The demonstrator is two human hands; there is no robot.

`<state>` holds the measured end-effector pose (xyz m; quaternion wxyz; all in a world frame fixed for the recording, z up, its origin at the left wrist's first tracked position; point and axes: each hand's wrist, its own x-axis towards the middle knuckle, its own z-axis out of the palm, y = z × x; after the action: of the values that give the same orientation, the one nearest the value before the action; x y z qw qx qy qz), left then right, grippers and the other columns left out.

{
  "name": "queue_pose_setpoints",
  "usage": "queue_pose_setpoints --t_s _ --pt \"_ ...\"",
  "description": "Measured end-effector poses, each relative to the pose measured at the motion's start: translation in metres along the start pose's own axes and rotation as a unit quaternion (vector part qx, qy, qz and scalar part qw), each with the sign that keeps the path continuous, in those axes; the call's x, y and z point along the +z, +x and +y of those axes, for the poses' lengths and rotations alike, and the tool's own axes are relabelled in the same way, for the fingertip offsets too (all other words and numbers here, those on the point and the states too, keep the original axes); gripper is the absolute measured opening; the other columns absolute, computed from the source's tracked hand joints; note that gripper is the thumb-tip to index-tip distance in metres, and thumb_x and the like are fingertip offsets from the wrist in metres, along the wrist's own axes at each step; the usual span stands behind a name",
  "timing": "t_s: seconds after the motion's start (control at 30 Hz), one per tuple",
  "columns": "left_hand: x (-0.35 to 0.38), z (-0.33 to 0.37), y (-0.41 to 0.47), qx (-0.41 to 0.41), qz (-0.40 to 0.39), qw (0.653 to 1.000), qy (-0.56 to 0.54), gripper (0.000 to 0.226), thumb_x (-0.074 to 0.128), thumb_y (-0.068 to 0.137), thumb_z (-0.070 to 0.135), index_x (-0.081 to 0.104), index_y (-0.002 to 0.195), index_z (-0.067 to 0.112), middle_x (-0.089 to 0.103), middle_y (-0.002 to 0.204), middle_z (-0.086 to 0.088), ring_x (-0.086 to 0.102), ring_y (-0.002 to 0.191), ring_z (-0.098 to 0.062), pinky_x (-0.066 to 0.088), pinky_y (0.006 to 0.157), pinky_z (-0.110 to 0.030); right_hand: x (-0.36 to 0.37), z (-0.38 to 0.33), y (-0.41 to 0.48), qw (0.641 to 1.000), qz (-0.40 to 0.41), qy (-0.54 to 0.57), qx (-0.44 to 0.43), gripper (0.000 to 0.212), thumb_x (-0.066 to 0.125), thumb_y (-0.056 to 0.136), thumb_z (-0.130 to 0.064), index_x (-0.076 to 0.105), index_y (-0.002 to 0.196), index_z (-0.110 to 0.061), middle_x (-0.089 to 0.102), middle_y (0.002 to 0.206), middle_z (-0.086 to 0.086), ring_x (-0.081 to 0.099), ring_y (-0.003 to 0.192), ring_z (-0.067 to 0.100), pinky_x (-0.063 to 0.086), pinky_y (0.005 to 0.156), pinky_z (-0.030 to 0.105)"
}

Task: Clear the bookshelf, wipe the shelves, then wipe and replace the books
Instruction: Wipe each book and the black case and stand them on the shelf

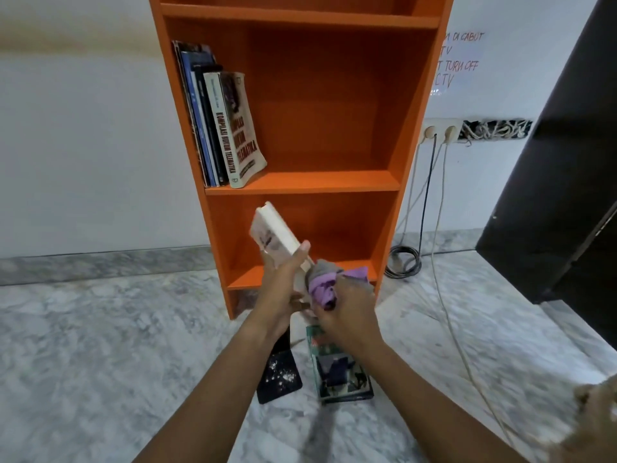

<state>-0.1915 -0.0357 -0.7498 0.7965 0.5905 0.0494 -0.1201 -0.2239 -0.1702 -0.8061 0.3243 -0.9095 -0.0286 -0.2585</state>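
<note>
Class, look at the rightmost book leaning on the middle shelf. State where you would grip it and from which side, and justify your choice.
Probably pinch the leaning book at its spine edge, about midway up, coming from the front right. Its cover faces the open right part of the shelf, while the other books stand against its left side.

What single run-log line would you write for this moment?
left hand: holds book | right hand: grips cloth against book | floor: dark book, green book
</note>
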Motion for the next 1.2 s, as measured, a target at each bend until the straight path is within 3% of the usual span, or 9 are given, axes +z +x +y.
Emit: queue_pose_setpoints --t_s 0.17,0.3,0.37,0.43,0.53,0.63,0.8,0.97,1.2 --pt "-0.008 0.013 -0.011 -0.063 0.027 0.984 -0.164 0.042 0.058 0.098 0.045 0.062 0.121 0.009 0.077 0.087 -0.014 0.076 0.073 -0.025 0.058 0.065 -0.038 0.002 -0.025 -0.016 0.989 -0.072 -0.068 -0.11 0.022 0.063 0.077 -0.016 0.052 0.096 -0.017 0.057 0.094 0.003 0.058 0.081 0.028 0.042 0.061 0.035" --pt "-0.011 0.017 -0.016 -0.021 -0.075 0.986 -0.145 0.045 0.043 0.106 0.035 0.08 0.089 0.017 0.077 0.088 -0.007 0.076 0.075 -0.019 0.06 0.069 -0.035 -0.008 -0.038 -0.006 0.979 -0.182 0.061 -0.068 0.031 0.05 0.093 -0.041 0.054 0.12 -0.025 0.043 0.138 0.007 0.039 0.134 0.027 0.036 0.112 0.046" --pt "-0.009 0.017 -0.019 -0.015 -0.089 0.991 -0.103 0.043 0.039 0.108 0.03 0.078 0.105 0.011 0.077 0.087 -0.006 0.075 0.075 -0.019 0.061 0.067 -0.028 -0.007 -0.04 0.006 0.978 -0.195 0.065 -0.024 0.037 0.043 0.102 -0.043 0.059 0.128 -0.022 0.038 0.151 0.012 0.027 0.148 0.029 0.022 0.123 0.046" --pt "-0.01 0.015 -0.021 -0.024 -0.103 0.99 -0.093 0.04 0.041 0.107 0.03 0.068 0.123 0.005 0.077 0.089 -0.009 0.075 0.078 -0.02 0.062 0.072 -0.03 -0.008 -0.043 0.021 0.987 -0.147 0.062 -0.001 0.049 0.039 0.1 -0.049 0.052 0.137 -0.02 0.046 0.146 0.009 0.038 0.141 0.027 0.03 0.118 0.044" --pt "-0.011 0.017 -0.028 -0.028 -0.147 0.983 -0.102 0.037 0.042 0.106 0.036 0.069 0.119 0.014 0.076 0.109 -0.014 0.075 0.096 -0.028 0.061 0.087 -0.042 -0.019 -0.041 0.045 0.991 -0.082 0.099 -0.034 0.019 0.042 0.094 -0.041 0.053 0.105 -0.029 0.054 0.111 0.0 0.049 0.106 0.02 0.04 0.094 0.038" --pt "-0.01 0.018 -0.032 -0.029 -0.159 0.977 -0.139 0.036 0.042 0.106 0.036 0.063 0.128 0.017 0.073 0.121 -0.015 0.071 0.109 -0.033 0.055 0.093 -0.049 -0.032 -0.036 0.071 0.996 -0.034 0.072 -0.029 0.019 0.046 0.095 -0.037 0.056 0.105 -0.024 0.055 0.104 -0.007 0.051 0.106 0.02 0.041 0.095 0.04" --pt "-0.017 0.009 -0.024 -0.029 -0.165 0.966 -0.196 0.045 0.038 0.107 0.038 0.057 0.137 0.011 0.066 0.133 -0.016 0.063 0.123 -0.036 0.046 0.103 -0.052 -0.037 -0.021 0.081 0.972 -0.079 0.202 0.086 0.005 0.052 0.098 -0.031 0.055 0.1 -0.029 0.058 0.086 -0.004 0.053 0.078 0.012 0.04 0.076 0.034" --pt "-0.031 0.01 -0.008 -0.029 -0.146 0.969 -0.199 0.049 0.037 0.107 0.043 0.057 0.137 0.01 0.065 0.134 -0.016 0.061 0.125 -0.038 0.043 0.107 -0.056 -0.037 0.001 0.047 0.922 -0.136 0.273 0.238 0.033 0.056 0.104 -0.034 0.057 0.075 -0.019 0.065 0.071 -0.004 0.062 0.075 0.021 0.051 0.069 0.029" --pt "-0.054 0.033 0.014 0.002 -0.102 0.976 -0.192 0.052 0.038 0.105 0.049 0.055 0.141 0.015 0.063 0.138 -0.014 0.061 0.126 -0.039 0.044 0.106 -0.061 -0.049 0.018 0.026 0.774 -0.283 0.485 0.29 0.055 0.078 0.085 -0.015 0.059 0.128 0.014 0.065 0.129 0.029 0.062 0.122 0.043 0.047 0.11 0.049"
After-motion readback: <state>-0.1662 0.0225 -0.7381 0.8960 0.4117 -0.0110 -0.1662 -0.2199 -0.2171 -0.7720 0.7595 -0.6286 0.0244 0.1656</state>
